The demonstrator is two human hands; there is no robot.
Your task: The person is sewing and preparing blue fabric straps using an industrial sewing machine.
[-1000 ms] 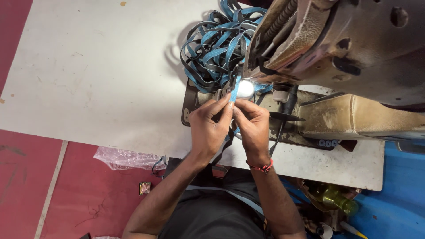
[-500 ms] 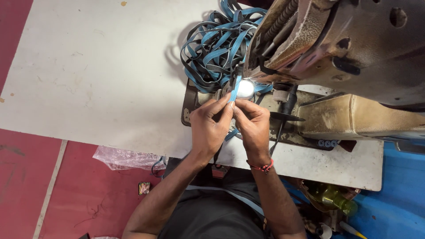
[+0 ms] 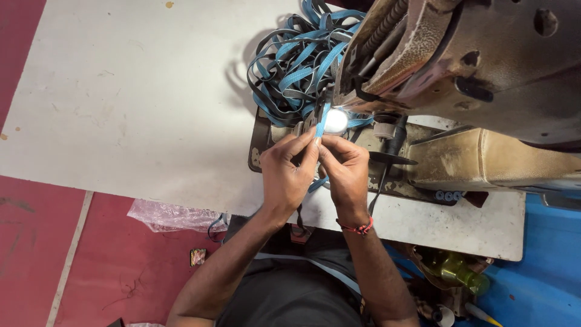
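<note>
the large white work table [image 3: 133, 103] fills most of the view, flat and a little stained, with a red floor [image 3: 36, 254] below its near edge. on the right side of the table stands an old industrial sewing machine [image 3: 478, 66] of worn brown and grey metal, its heavy head hanging over a dull metal base plate [image 3: 417, 181]. behind the machine head lies a big loose heap of blue woven straps with dark edges [image 3: 296, 66], tangled together on the table top and touching the machine. a crumpled bag of clear pink plastic [image 3: 169, 215] hangs just under the table edge, near the person's left arm.

the left hand [image 3: 287, 172] and the right hand [image 3: 346, 172] are close together over the base plate, just in front of the needle area, and their fingertips meet. both hands are narrowly pinched on one thin blue strap [image 3: 321, 124], which rises from the fingers toward a small bright white lamp [image 3: 336, 121] under the machine head. a short part of the same strap shows again below the hands, between the two palms. the right wrist carries a red thread bracelet [image 3: 358, 227]. a small greenish glass bottle [image 3: 460, 272] lies low on the right, beside the blue surface there, well apart from the hands.
</note>
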